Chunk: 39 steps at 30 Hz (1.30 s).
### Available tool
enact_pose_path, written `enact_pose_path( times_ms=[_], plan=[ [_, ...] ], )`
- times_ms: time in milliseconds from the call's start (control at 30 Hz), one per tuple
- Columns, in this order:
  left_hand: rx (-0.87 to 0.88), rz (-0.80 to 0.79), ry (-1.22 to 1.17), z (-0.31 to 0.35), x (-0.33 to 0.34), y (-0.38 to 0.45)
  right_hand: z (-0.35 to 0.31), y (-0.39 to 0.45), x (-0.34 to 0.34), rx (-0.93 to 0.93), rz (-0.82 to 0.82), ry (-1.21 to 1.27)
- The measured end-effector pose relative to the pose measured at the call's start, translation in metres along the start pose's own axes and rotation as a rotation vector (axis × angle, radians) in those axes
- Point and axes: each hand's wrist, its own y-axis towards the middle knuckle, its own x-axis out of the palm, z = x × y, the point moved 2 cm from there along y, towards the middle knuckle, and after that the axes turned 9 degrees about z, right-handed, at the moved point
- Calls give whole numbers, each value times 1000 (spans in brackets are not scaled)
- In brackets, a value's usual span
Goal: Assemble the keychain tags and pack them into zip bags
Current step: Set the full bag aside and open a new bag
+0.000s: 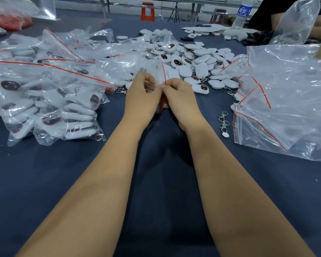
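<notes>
My left hand [144, 95] and my right hand [180, 98] meet at the table's middle, both pinching a clear zip bag [154, 71] with a red seal strip that stands up between them. The bag looks blurred, and its contents cannot be made out. Just beyond my hands lies a heap of loose white keychain tags [195, 58], some showing dark red-rimmed faces. Filled zip bags [50, 101] of tags are piled at the left. Metal clasps [223, 119] lie on the cloth at the right.
A stack of clear zip bags [285, 101] with red strips lies at the right. A water bottle [243, 13] stands at the back right beside another person's arm [315, 28]. The table wears a dark blue cloth [159, 182]. An orange stool [147, 12] stands beyond.
</notes>
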Motion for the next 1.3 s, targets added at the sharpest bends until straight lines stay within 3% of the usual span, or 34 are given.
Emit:
enact_pose_path(
  times_ms=[267, 367, 500, 633, 800, 900, 967, 1067, 1200, 1300],
  plan=[
    [30, 13, 33, 1, -3, 0, 2, -1, -1, -99, 47, -73],
    [54, 127, 38, -2, -8, 3, 2, 1, -2, -91, 94, -77],
    [169, 386, 55, -4, -18, 7, 3, 6, -11, -92, 288, -244],
    [367, 419, 96, -1, -17, 3, 2, 5, -8, -132, 333, -290],
    [196, 53, 127, -11, -10, 9, 4, 7, -12, -83, 196, -142],
    [204, -33, 139, -11, -5, 9, 3, 4, -5, -150, 77, -252],
    [239, 61, 159, -9, -9, 10, 3, 4, -5, -200, 97, -304],
    [271, 326, 84, -7, -21, 13, 3, 6, -10, -80, 195, -178],
    [351, 285, 130, -6, -20, 10, 0, 6, -7, -45, 154, -44],
    [311, 361, 110, -5, -23, 10, -1, 4, -1, -8, 83, 3]
  ],
)
